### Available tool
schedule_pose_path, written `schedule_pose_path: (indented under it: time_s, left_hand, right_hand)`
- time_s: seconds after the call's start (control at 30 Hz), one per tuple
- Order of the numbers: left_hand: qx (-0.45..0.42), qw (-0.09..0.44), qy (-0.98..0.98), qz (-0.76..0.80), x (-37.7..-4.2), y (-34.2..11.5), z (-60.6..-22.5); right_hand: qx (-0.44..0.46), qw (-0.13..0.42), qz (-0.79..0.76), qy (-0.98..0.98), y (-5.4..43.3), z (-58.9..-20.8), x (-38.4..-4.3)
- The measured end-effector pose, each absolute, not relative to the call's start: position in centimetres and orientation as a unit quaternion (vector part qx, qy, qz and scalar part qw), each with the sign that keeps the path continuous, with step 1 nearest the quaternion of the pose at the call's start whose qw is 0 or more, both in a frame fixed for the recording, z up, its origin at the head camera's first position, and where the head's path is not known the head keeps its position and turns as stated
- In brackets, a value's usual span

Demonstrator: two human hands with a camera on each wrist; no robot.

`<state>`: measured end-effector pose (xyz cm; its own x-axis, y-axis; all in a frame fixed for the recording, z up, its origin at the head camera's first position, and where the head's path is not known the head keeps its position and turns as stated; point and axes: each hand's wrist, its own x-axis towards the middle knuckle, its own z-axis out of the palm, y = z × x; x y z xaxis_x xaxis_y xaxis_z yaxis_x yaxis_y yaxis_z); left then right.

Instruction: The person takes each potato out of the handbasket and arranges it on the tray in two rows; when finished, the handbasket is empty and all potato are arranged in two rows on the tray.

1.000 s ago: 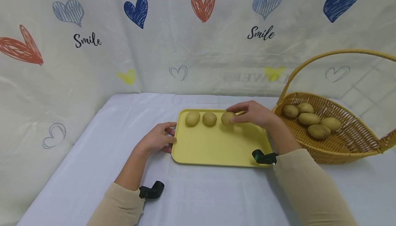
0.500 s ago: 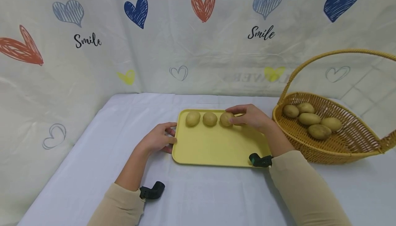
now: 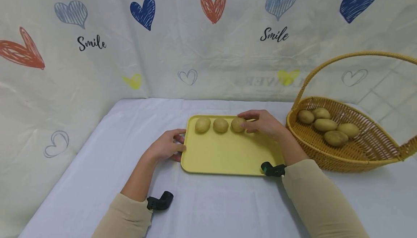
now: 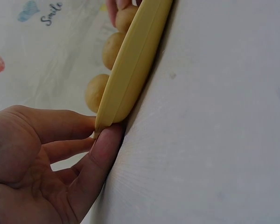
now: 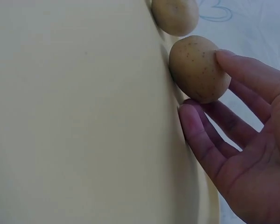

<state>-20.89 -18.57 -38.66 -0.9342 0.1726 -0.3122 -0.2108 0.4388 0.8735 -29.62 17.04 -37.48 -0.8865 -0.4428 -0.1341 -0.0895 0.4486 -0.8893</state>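
My left hand (image 3: 165,144) grips the left edge of a yellow tray (image 3: 211,158); in the left wrist view the thumb (image 4: 105,147) lies against its underside. Along the tray's far edge lie a left potato (image 3: 202,125), a middle potato (image 3: 220,125) and a right potato (image 3: 237,124). The right hand (image 3: 263,123) holds the right potato from its right side, where its fingers cover part of it. In the right wrist view one fingertip touches the speckled potato (image 5: 198,70), and other fingers lie close beside it at the tray's rim.
A wicker basket (image 3: 378,164) with a tall arched handle (image 3: 325,63) stands right of the tray. Several potatoes (image 3: 325,125) lie in it. A white cloth (image 3: 208,205) covers the table, and a curtain printed with hearts (image 3: 156,50) hangs behind.
The right hand and its potato have shifted slightly left, nearer the middle potato. My left hand and the tray have stayed put.
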Motion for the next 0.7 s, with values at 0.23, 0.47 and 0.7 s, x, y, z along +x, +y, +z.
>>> schedule_pose_path:
  time_s: [0.23,0.47,0.7]
  left_hand:
    - [-0.011,0.181,0.827,0.532,-20.92,-18.46,-38.6]
    - [-0.013,0.181,0.828,0.53,-20.99,-18.48,-38.62]
    - [-0.02,0.184,0.83,0.527,-21.02,-18.54,-38.7]
  right_hand:
    - [-0.138,0.163,-0.498,0.84,17.34,-37.21,-29.57]
    - [-0.136,0.152,-0.491,0.847,17.36,-36.85,-29.31]
    - [-0.149,0.141,-0.481,0.852,17.31,-36.75,-29.26]
